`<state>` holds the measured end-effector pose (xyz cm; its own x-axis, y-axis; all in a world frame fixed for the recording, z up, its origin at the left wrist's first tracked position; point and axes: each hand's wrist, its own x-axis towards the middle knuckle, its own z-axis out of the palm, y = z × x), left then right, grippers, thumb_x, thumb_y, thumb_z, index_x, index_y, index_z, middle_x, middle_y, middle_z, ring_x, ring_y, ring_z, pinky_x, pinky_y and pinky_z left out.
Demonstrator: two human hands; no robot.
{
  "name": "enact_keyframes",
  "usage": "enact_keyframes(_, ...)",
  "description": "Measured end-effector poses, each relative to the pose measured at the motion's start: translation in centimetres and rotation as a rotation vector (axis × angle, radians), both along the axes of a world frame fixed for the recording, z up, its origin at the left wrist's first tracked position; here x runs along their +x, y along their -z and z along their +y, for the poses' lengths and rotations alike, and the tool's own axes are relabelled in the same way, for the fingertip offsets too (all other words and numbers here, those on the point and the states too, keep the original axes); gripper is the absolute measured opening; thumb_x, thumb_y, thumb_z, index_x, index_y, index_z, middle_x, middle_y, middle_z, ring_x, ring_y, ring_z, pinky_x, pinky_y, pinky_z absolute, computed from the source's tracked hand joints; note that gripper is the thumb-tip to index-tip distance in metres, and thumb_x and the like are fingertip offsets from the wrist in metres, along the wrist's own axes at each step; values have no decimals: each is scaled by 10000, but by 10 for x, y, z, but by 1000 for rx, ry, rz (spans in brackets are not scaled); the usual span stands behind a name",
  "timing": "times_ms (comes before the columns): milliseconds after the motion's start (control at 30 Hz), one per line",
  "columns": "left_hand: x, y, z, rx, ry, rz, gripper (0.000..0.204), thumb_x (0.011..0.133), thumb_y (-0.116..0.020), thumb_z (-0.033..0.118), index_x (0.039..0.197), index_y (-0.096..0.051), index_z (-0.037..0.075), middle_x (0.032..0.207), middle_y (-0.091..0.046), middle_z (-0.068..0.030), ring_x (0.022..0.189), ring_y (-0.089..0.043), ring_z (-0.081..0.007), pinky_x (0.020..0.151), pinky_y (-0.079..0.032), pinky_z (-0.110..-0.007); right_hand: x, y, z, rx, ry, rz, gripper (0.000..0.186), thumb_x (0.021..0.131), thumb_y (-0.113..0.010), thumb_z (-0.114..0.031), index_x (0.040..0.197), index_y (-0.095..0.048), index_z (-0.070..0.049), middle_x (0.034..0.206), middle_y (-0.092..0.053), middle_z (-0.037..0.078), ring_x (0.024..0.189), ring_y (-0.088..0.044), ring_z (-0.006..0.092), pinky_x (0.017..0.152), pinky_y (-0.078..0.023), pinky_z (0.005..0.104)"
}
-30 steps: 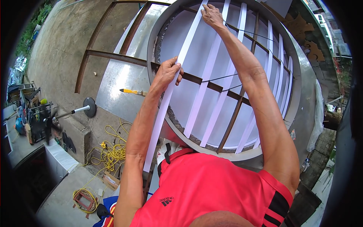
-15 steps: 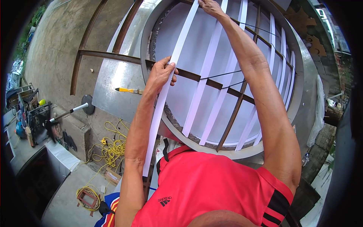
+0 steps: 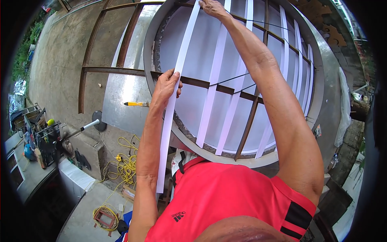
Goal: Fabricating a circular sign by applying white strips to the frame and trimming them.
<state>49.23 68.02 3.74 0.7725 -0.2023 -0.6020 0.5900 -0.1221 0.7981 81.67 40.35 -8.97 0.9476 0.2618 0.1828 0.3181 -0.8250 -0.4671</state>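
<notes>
My left hand [image 3: 168, 85] grips a long white strip [image 3: 170, 117] at the left part of a large round grey ring [image 3: 252, 162], thumb over the strip near a rusty crossbar [image 3: 195, 80]. My right hand [image 3: 213, 9] holds the same strip at its top end, fingers closed. Inside the ring lie several other white strips [image 3: 215, 94] over dark crossbars and a pale backing. Thin dark lines [image 3: 227, 79] cross the middle strips. A yellow-handled brush [image 3: 136, 104] rests on a metal sheet [image 3: 121, 117] left of my left hand.
A rusty steel frame [image 3: 83, 88] extends left of the ring over concrete. Lower left are tangled yellow cords [image 3: 127, 169], tools [image 3: 42, 141] and a concrete block [image 3: 90, 149]. A translucent plastic sheet [image 3: 344, 113] hangs along the right edge.
Both hands and the held strip have shifted toward the upper left of the ring, the strip's lower end now lower in view. The whole scene has shifted slightly.
</notes>
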Motion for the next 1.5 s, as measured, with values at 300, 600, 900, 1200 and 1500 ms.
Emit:
enact_keyframes(300, -9, -10, 3, 150, -1, -120, 596, 1008, -558, 217, 1487, -325, -51, 853, -636, -103, 641, -593, -130, 569, -521, -279, -3, -8, 15, 27, 162, 131, 500, 993, -365, -426, 1338, -515, -97, 1411, -546, 166, 1257, -549, 381, 1056, -446, 498)
enact_keyframes(600, -16, -4, -3, 192, -49, -222, 621, 1032, -523, 154, 1530, -203, -35, 830, -656, -103, 605, -618, -136, 507, -545, -284, -48, -67, 22, 69, 194, 207, 552, 1019, -343, -429, 1510, -384, -178, 1560, -398, 95, 1392, -428, 344, 1145, -348, 470)
enact_keyframes(900, -21, -3, -4, 329, -125, -186, 360, 989, -596, 238, 1181, -481, -44, 880, -662, -152, 614, -638, -168, 519, -524, -284, 37, 20, 24, -149, -57, 150, 479, 964, -423, -463, 1293, -588, -157, 1409, -566, 114, 1282, -542, 347, 1066, -444, 447)
enact_keyframes(1200, -9, 0, 2, 200, -17, -60, 303, 1042, -432, 208, 1115, -572, -51, 821, -684, -126, 566, -642, -162, 486, -535, -296, 17, 40, -10, -380, -143, -467, 363, 947, -479, -173, 1203, -596, 57, 1356, -560, 218, 1165, -626, 306, 907, -571, 385)
enact_keyframes(1500, -4, -10, 5, 61, -38, 56, 283, 1024, -432, 175, 1115, -564, -58, 846, -680, -135, 621, -642, -160, 540, -549, -307, -1, 9, -1, -90, 53, -51, 453, 1030, -416, -313, 1389, -502, -50, 1386, -560, 189, 1227, -575, 352, 1055, -477, 400)
